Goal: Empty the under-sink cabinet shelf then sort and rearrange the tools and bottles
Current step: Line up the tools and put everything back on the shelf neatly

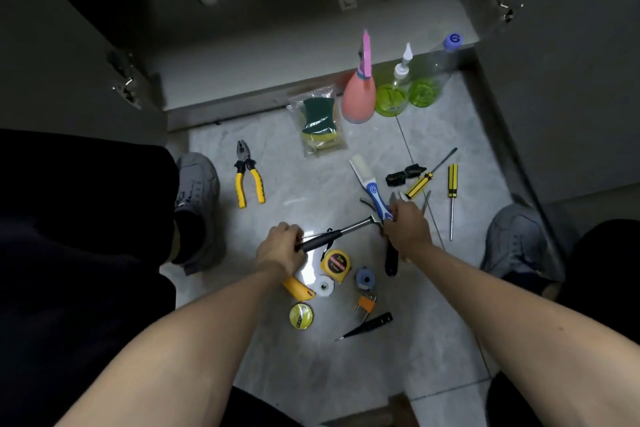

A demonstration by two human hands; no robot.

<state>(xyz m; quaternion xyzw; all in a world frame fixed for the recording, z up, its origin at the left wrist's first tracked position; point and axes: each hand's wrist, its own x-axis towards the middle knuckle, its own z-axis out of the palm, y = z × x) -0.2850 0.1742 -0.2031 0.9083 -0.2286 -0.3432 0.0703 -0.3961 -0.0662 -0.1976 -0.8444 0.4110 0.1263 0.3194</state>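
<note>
Hammer (341,230) head hidden by right hand (407,227), left hand (280,248) gripping handle

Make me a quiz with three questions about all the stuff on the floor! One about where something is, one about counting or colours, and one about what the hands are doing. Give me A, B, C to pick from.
1. Where do the pliers lie?
A. By the shoe on the person's left side
B. Inside the cabinet
C. Under the tape measure

2. How many screwdrivers with yellow-and-black handles are there?
A. None
B. Two
C. Five

3. What is the left hand doing?
A. Lying flat on the floor
B. Gripping the black handle of the hammer
C. Holding the pink bottle

Answers:
1. A: the pliers rest on the floor tiles next to the grey shoe.
2. B: one screwdriver lies slanted, the other screwdriver almost straight beside it.
3. B: the fingers are curled round the hammer's grip, while the right hand holds the blue-handled brush.
</note>
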